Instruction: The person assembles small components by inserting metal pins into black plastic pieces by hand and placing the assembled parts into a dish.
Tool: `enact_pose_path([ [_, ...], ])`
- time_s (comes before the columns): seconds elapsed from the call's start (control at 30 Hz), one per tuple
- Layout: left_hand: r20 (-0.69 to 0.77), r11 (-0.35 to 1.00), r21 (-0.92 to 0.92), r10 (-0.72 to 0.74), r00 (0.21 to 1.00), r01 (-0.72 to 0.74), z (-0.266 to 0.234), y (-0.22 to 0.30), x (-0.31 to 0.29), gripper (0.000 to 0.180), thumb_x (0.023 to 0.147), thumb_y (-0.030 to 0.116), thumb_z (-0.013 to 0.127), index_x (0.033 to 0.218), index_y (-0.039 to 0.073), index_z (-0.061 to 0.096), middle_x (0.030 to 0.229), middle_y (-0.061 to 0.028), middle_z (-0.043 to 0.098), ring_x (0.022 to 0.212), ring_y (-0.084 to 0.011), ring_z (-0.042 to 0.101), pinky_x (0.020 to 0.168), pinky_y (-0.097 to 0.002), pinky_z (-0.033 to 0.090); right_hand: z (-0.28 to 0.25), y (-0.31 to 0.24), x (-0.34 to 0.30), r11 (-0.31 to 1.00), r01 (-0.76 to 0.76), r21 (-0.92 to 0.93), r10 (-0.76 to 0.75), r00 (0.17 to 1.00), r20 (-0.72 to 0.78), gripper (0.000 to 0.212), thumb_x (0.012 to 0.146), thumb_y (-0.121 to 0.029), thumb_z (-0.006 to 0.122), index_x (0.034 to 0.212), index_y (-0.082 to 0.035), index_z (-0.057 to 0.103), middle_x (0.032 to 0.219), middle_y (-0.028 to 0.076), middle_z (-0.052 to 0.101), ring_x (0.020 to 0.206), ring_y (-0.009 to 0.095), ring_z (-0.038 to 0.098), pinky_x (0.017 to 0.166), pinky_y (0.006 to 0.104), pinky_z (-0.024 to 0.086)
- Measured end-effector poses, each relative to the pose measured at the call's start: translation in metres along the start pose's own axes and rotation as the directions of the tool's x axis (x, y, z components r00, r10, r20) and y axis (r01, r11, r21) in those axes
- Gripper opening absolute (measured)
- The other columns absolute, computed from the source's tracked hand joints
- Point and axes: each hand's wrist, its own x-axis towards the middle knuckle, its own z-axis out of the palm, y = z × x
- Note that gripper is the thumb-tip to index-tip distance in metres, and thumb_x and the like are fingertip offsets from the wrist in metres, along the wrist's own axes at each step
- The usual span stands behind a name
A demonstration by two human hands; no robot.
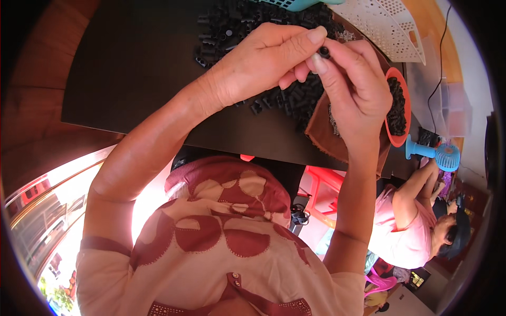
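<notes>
Over the table, my left hand (258, 60) and my right hand (358, 84) meet with their fingertips pinched. Between them is a small black tubular part (324, 52), its round open end showing. My right thumb and forefinger grip this part, and my left thumb and fingers close on it from the other side; most of it is hidden. Beneath and behind my hands lies a large pile of black plastic parts (287, 100). Below my right wrist, a brown cloth (322, 129) carries small silvery pieces (333, 122), partly covered by my hand.
An orange-red bowl (389, 134) of small black parts stands right of my right hand. A white perforated basket (379, 26) and a teal basket (290, 4) are at the back. A blue fan (445, 157) stands near the table (121, 79); a person in pink (408, 226) sits at right.
</notes>
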Motion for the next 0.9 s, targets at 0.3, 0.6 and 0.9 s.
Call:
enact_pose_path([
  [0.3,0.031,0.995,-0.095,0.002,1.0,0.001,0.004,-0.005,0.001,0.04,0.103,0.04,0.047,0.094,0.005,0.064,0.075,-0.0001,0.059,0.06,-0.0054,0.051,0.048,-0.0189,0.037,0.003,-0.005,-0.007,0.995,-0.023,-0.099,0.02,0.999,-0.025,0.024,0.085,-0.001,0.069,0.11,-0.001,0.067,0.084,0.007,0.058,0.068,0.015,0.06,0.061,0.0281,0.048],
  [0.6,-0.116,0.979,-0.197,0.022,0.993,-0.045,0.009,-0.005,0.001,0.031,0.102,0.035,0.049,0.093,0.007,0.058,0.074,0.0006,0.057,0.055,-0.0042,0.046,0.044,-0.0193,0.03,-0.067,0.016,-0.031,0.846,-0.521,-0.116,0.507,0.852,-0.129,0.018,0.091,-0.014,0.066,0.105,-0.002,0.066,0.083,0.004,0.065,0.072,0.01,0.058,0.067,0.0245,0.048],
  [0.9,-0.123,0.944,-0.282,-0.21,0.97,0.169,0.013,0.001,-0.001,0.032,0.103,0.037,0.048,0.086,0.01,0.055,0.069,-0.0012,0.058,0.053,-0.0067,0.048,0.044,-0.019,0.031,-0.097,0.069,-0.055,0.794,-0.327,-0.513,0.479,0.856,0.195,0.011,0.086,-0.006,0.061,0.096,-0.004,0.064,0.09,0.012,0.059,0.08,0.033,0.06,0.071,0.0378,0.048],
])
